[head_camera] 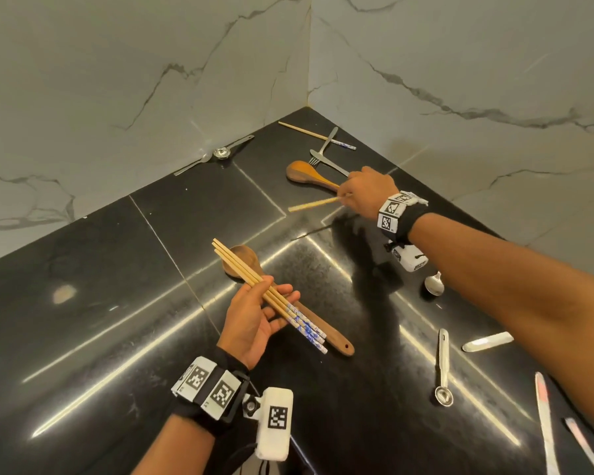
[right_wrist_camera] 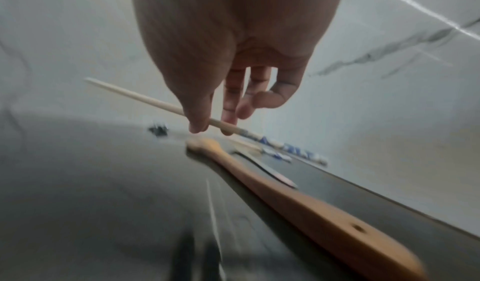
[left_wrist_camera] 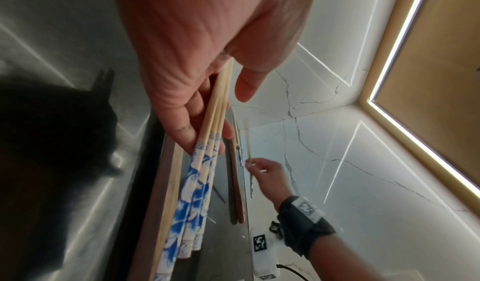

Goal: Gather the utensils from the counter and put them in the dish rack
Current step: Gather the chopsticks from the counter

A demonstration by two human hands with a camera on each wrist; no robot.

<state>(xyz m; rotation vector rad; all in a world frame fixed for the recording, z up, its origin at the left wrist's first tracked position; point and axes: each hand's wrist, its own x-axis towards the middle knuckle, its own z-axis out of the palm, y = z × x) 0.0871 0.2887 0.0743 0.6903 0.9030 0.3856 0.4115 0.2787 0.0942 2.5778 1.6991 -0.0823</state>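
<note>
**Fourth chopstick: transfer from right to left**

We see the black desk (head_camera: 83, 303) carrying scattered utensils; no dish rack is in view. Our left hand (head_camera: 254, 320), near us, grips three chopsticks (head_camera: 271, 296), their long axis running from far-left tips to near-right blue ends. Our right hand (head_camera: 367, 193), farther out and right, pinches a single chopstick (head_camera: 312, 204) lying crosswise, tip leftward. We judge it must swing parallel to the bundle.
</note>
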